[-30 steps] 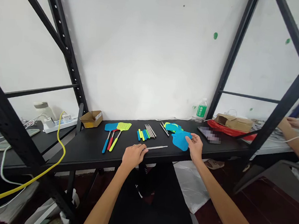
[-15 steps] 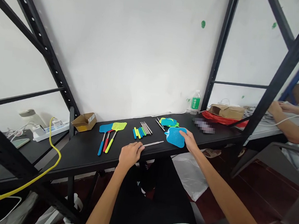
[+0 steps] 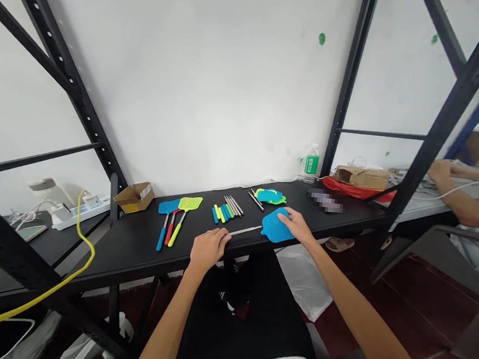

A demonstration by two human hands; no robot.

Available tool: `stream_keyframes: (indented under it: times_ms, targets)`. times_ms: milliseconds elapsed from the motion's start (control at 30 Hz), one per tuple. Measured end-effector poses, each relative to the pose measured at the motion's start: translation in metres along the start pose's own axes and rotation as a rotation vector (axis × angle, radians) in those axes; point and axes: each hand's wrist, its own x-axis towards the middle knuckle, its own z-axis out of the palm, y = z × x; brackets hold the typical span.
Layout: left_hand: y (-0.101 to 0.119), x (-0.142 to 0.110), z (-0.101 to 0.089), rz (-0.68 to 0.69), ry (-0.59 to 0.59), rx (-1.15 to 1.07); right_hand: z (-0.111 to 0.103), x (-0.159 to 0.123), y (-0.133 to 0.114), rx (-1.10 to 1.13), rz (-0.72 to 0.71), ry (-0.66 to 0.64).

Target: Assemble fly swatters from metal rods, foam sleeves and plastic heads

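My left hand point(image 3: 208, 249) is closed around one end of a thin metal rod point(image 3: 244, 231), which points to the right above the front of the table. In my right hand point(image 3: 297, 225) a blue mesh fly swatter head point(image 3: 276, 226) is pinched by its wide edge, its narrow neck facing left. That neck is at the rod's free tip; whether they touch I cannot tell. Behind lie several blue, yellow and green handle grips point(image 3: 222, 214), several metal rods point(image 3: 234, 206), a further pair of rods point(image 3: 256, 200), and a pile of blue and yellow-green swatter heads point(image 3: 270, 195).
Whole fly swatters point(image 3: 176, 218) lie on the left of the black table point(image 3: 133, 248). An open cardboard box point(image 3: 134, 197) is behind them. At the right back are a water bottle point(image 3: 312, 164), a blurred item point(image 3: 325, 200) and red plastic point(image 3: 356, 191). A co-worker's arm point(image 3: 468, 197) shows far right.
The blue swatter head has turned in my right hand, and its neck has come left and down to the rod's tip. My left hand keeps its grip on the rod. The view has shifted slightly.
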Motion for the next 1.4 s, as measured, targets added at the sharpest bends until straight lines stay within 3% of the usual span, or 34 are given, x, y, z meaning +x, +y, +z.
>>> stream_keyframes:
  times_ms: [100,333,767,967,1200,1400]
  targets:
    - [-0.0001,0.0000,-0.0002,-0.001,-0.003,0.007,0.0008,0.0013,0.0007,0.043,0.001,0.080]
    - [0.0002,0.0001,-0.0010,0.007,-0.004,0.007,0.0005,0.0016,-0.0021,0.102,0.049,0.114]
    - [0.0005,0.0002,-0.0018,0.010,-0.004,0.000,-0.0003,0.0032,0.0042,0.057,0.009,0.096]
    - [0.0012,0.0000,-0.0020,0.005,-0.006,0.004,-0.0017,0.0035,0.0051,-0.014,-0.012,0.085]
    - [0.0010,-0.0004,-0.0023,-0.002,-0.012,0.003,-0.0022,0.0011,0.0008,-0.254,-0.082,0.106]
    - [-0.0007,-0.0002,-0.0001,0.002,-0.001,0.000,-0.0005,0.0001,-0.0024,-0.260,-0.070,0.102]
